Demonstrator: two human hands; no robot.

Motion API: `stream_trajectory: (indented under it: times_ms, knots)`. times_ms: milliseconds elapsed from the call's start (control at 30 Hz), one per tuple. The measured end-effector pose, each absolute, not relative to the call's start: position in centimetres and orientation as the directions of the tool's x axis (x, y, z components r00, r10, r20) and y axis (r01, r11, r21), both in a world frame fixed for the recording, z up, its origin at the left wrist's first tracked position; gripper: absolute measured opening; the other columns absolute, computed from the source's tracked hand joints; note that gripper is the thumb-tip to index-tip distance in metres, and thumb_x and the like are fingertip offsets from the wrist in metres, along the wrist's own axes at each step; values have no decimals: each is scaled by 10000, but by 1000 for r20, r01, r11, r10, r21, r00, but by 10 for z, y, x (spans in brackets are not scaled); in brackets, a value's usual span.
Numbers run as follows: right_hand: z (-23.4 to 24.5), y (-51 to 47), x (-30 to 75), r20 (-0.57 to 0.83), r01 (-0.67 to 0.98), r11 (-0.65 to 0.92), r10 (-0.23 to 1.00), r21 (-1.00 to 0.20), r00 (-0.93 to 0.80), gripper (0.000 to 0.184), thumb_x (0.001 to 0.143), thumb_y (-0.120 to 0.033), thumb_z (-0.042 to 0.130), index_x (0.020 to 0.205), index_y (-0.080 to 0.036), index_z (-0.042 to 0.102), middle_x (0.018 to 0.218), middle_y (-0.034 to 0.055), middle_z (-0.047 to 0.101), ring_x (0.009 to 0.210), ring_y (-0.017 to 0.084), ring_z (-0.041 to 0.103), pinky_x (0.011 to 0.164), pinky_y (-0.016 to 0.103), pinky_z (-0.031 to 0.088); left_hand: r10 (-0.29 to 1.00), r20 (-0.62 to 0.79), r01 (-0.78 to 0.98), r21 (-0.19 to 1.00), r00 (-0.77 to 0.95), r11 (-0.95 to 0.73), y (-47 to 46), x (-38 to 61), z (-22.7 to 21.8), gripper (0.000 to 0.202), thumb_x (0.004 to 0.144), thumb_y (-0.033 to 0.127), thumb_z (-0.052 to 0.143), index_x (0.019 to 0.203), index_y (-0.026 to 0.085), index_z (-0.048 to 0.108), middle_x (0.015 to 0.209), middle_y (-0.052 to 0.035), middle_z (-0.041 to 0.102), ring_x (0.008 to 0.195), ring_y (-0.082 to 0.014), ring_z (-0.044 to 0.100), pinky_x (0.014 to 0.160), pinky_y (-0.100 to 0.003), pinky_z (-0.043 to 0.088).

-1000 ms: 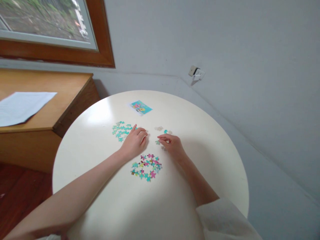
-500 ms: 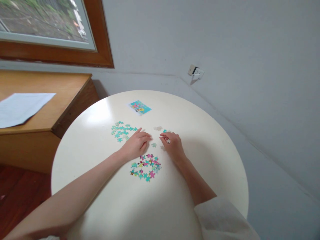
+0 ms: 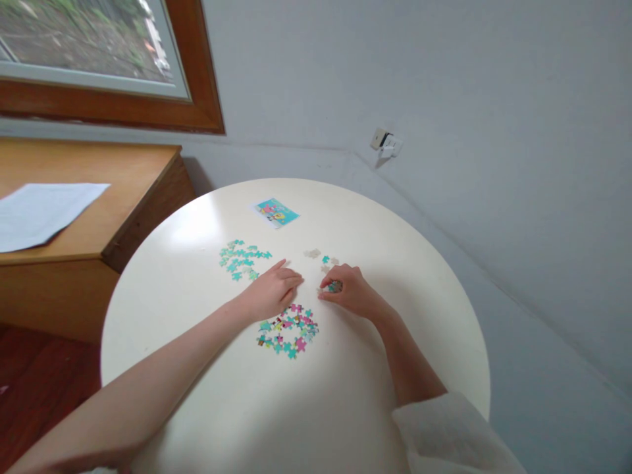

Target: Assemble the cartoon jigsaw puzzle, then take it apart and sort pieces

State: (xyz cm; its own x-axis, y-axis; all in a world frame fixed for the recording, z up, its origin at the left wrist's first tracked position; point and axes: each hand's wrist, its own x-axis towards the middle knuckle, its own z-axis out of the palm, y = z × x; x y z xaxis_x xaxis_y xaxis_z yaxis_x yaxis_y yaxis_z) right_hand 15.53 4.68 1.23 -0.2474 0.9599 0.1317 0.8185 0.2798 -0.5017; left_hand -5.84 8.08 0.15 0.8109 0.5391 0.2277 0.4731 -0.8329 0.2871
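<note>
My left hand (image 3: 270, 293) rests on the round white table (image 3: 207, 368), fingers stretched toward the right and holding nothing, between a teal pile of puzzle pieces (image 3: 241, 258) and a mixed pink and teal pile (image 3: 289, 327). My right hand (image 3: 348, 289) is curled, its fingers pinched on a small puzzle piece (image 3: 334, 286). A few pale loose pieces (image 3: 313, 253) lie just beyond the two hands. A small colourful reference picture (image 3: 275, 212) lies farther back on the table.
A wooden desk (image 3: 123, 191) with a white sheet of paper (image 3: 39, 210) stands to the left under a wood-framed window (image 3: 197, 99). A grey wall with a socket (image 3: 388, 141) runs behind and to the right of the table.
My right hand has turned and closed on a puzzle piece, its arm swinging right. My left hand slid slightly toward the near side and right. The loose teal piece between the hands is gone.
</note>
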Motion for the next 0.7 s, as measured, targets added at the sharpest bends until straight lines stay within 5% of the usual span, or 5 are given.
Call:
stream_trajectory:
  times_ms: [267,467,700]
  knots:
    - [11,47,150,109,834,285,958,-471,-266,43,698,-157,699,703,-198,686,766,16,706,820,186,588,835,364,316,766,215,768,92,606,-633,80,-60,1,279,824,123,379,928,113,638,1083,-134,648,1060,-238,586,1087,-474,291]
    - [8,47,145,157,841,341,940,-420,-303,129,781,-139,600,705,-192,690,775,25,716,797,181,595,816,355,330,861,244,893,-53,446,-448,79,-62,-4,341,865,212,380,1054,23,593,1173,-219,589,1135,-298,531,1099,-492,239]
    - [-6,54,131,214,757,315,949,-573,-233,91,755,-126,634,731,-191,693,725,16,713,700,142,621,719,272,410,868,227,897,-92,442,-433,77,-61,-3,354,875,236,377,1067,24,587,1185,-222,579,1152,-296,521,1106,-484,217]
